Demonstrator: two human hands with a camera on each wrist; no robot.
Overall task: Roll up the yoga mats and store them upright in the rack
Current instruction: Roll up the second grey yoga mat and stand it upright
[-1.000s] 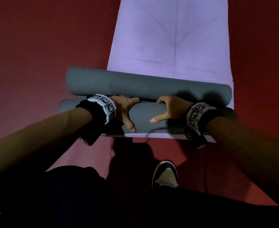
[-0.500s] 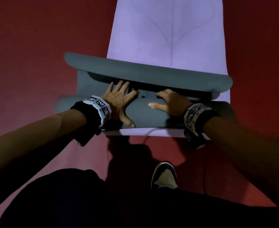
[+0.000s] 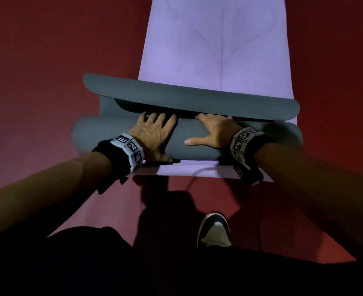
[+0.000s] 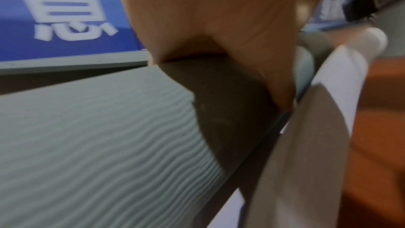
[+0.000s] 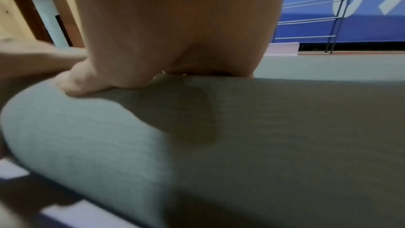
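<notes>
Grey mat [image 3: 197, 99], lilac mat [image 3: 214, 39], red floor [image 3: 48, 50]

The head view is dim and reddish. Light falls from behind the person, throwing a dark shadow on the red floor [image 3: 37, 60] near the feet. The grey mat [image 3: 197, 144] looks soft at its left end, smeared by motion. Straight edges bow toward the corners. Both wrist views are brighter but blurred; the left hand [image 4: 219, 15] and right hand [image 5: 175, 23] fill them out of focus, casting shadows on the mat, and the blue wall banner [image 4: 65, 15] smears.
</notes>
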